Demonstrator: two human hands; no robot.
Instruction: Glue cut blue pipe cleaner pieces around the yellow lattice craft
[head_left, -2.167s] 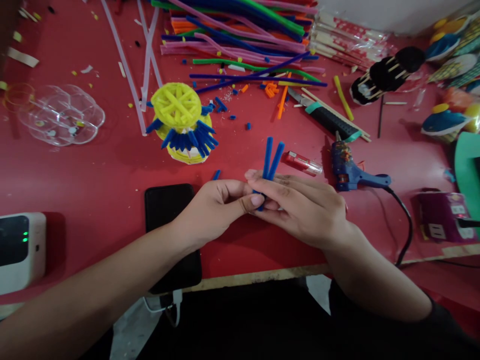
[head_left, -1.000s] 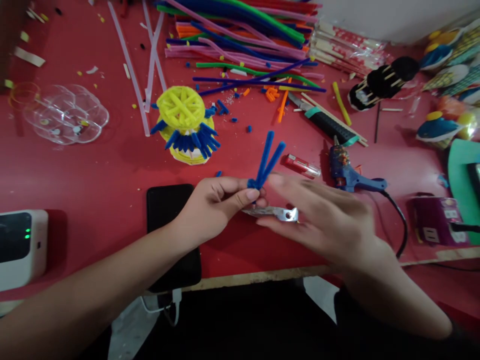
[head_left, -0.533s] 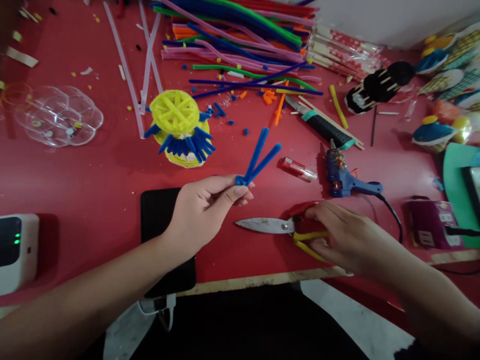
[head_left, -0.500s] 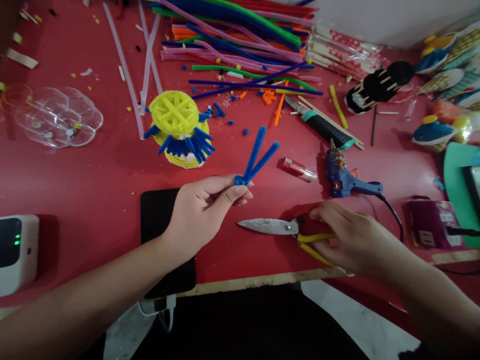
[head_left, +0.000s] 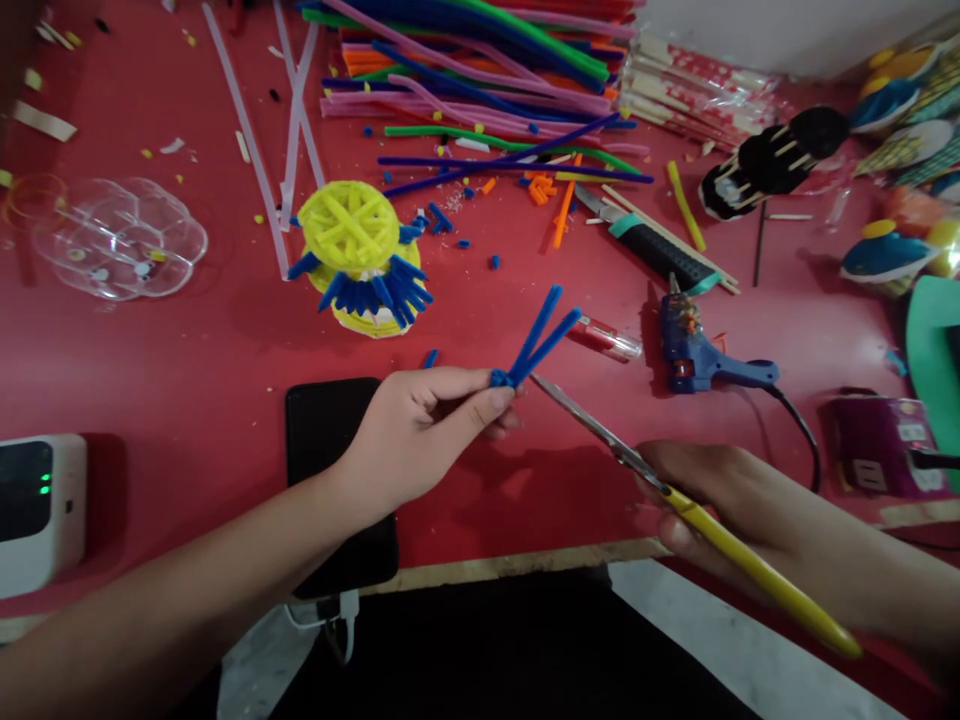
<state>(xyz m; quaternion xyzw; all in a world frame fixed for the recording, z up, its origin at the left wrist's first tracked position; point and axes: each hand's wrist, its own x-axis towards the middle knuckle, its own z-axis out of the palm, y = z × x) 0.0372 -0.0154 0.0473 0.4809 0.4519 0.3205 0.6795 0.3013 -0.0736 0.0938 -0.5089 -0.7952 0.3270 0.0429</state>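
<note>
A blue pipe cleaner (head_left: 541, 335), twisted into a small knot with two prongs spread in a V, is pinched between the thumb and fingers of my left hand (head_left: 442, 425). My right hand (head_left: 724, 490) is closed on yellow-handled scissors (head_left: 600, 430), whose blades point up and left. The blade tip is close to the knot, just under the prongs; whether it touches I cannot tell. Beyond my left hand stands a round yellow piece (head_left: 349, 225) of pipe cleaners with a fringe of short blue pieces. Part of the scissor handles is hidden by my right hand.
Behind lie many coloured pipe cleaners (head_left: 487, 95). At right are a glue gun (head_left: 686, 340), a utility knife (head_left: 660, 255), a red-and-clear lighter (head_left: 611, 338) and a black figure (head_left: 772, 165). A clear flower-shaped tray (head_left: 120, 240) is at left; a black phone (head_left: 337, 420) lies under my left forearm.
My right hand has picked the scissors up off the table and turned them, bringing the tip near the blue pipe cleaner. My left hand has moved slightly right and down.
</note>
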